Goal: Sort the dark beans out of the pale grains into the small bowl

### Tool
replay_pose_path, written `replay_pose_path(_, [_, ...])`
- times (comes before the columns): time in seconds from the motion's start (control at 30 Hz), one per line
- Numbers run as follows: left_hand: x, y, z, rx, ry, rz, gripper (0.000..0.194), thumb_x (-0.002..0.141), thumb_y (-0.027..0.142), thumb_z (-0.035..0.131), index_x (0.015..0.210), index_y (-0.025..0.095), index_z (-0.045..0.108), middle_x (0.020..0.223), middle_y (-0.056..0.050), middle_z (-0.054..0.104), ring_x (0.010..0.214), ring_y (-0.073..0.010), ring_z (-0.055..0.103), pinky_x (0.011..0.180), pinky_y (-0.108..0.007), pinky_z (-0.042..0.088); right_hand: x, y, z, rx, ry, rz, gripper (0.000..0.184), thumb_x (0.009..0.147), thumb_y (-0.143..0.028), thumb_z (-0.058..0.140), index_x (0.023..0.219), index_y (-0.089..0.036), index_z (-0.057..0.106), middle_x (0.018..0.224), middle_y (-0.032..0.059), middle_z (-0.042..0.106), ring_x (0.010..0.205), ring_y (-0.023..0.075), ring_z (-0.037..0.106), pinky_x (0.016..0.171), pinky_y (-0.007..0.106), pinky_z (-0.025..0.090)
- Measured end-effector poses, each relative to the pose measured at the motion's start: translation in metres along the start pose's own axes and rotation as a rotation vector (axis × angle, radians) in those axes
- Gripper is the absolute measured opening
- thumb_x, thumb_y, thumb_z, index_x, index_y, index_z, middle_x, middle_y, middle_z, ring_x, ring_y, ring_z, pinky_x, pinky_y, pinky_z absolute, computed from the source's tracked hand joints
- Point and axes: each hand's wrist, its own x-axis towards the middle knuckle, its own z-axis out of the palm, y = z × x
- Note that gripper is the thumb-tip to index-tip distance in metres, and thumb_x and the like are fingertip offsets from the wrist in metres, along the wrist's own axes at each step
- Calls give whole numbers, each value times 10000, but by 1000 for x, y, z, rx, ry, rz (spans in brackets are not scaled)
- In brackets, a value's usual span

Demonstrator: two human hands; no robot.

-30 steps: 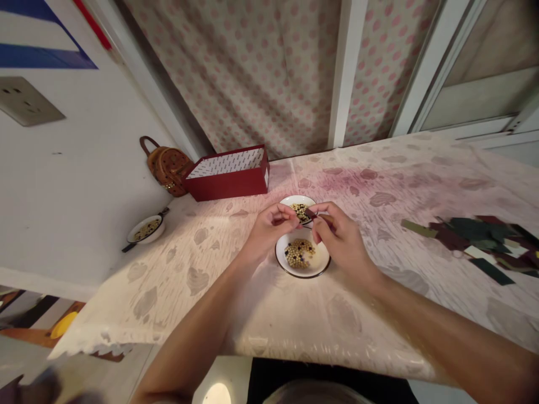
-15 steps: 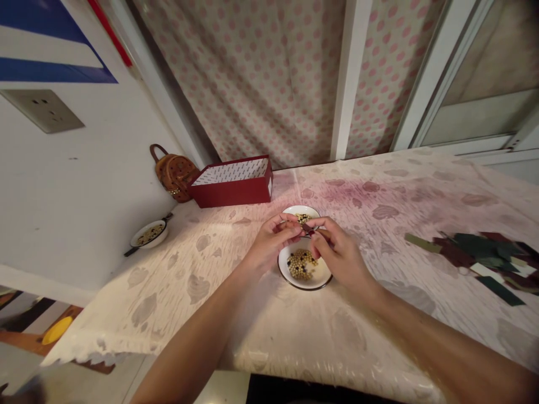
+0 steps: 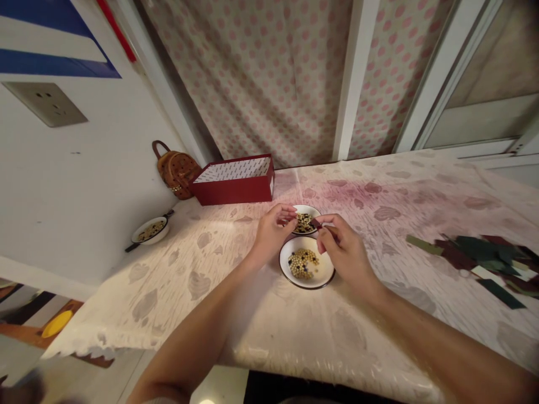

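Observation:
My right hand (image 3: 342, 245) pinches a small dark strip (image 3: 316, 224) between thumb and forefinger, its tip over the rim of a small white bowl (image 3: 305, 219). That bowl holds yellowish and dark beads (image 3: 304, 223). My left hand (image 3: 272, 234) sits just left of the same bowl, its fingertips curled at the rim. Anything held in those fingers is hidden. Nearer to me, between my hands, a larger white bowl with a dark rim (image 3: 307, 281) holds a heap of yellowish beads (image 3: 303, 264) with a few dark ones.
A plastic-covered, leaf-printed table (image 3: 261, 314) carries a red open box (image 3: 234, 188) at the back and a handled white bowl of beads (image 3: 150, 230) at the left. Dark green and maroon strips (image 3: 475, 255) lie at the right. A brown studded backpack (image 3: 177, 171) leans by the wall.
My hands have moved apart, the left one drawing back leftward from the small bowl. More of that bowl now shows. The right hand keeps the dark strip.

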Motion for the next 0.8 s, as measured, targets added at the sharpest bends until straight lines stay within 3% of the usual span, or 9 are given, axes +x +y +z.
replay_pose_path(0.13, [-7,9,-10,217,-97,18,66,845,165,682,894,197,711,901,-19,743,820,-147,671,765,-271,500,1,-2,-1,9,21,8,181,917,-300,489,1053,-216,575,577,-66,526,526,136,503,555,274,381])
replay_pose_path(0.3, [-23,30,-18,476,-438,147,57,822,181,708,837,228,737,817,-7,732,760,-178,649,711,-292,457,2,-1,-1,11,17,-6,168,923,-268,477,1056,-222,569,590,-62,538,550,138,524,587,277,397])
replay_pose_path(0.37, [-27,32,-16,606,-506,242,46,801,184,741,796,229,740,781,-25,730,763,-212,649,730,-324,448,1,-1,-1,0,10,-12,167,920,-251,472,1053,-227,571,591,-62,535,554,139,524,591,278,395])
replay_pose_path(0.47, [-31,30,-10,713,-507,345,85,781,149,744,763,232,734,764,-45,730,762,-242,654,753,-355,442,1,-1,-1,-11,0,-15,168,917,-253,474,1051,-228,573,587,-62,530,541,138,513,574,277,381])
replay_pose_path(0.57, [-33,27,-5,703,-498,401,136,756,107,717,737,242,720,699,-30,694,690,-221,626,748,-350,442,1,0,-2,-14,-6,-6,177,918,-278,479,1059,-221,571,581,-62,526,525,138,505,553,277,363])
replay_pose_path(0.8, [-33,24,1,595,-478,331,169,718,85,673,664,244,688,621,-32,624,628,-222,570,783,-364,448,1,0,-2,-15,-18,9,178,932,-302,482,1067,-225,568,581,-64,525,522,133,493,546,269,362])
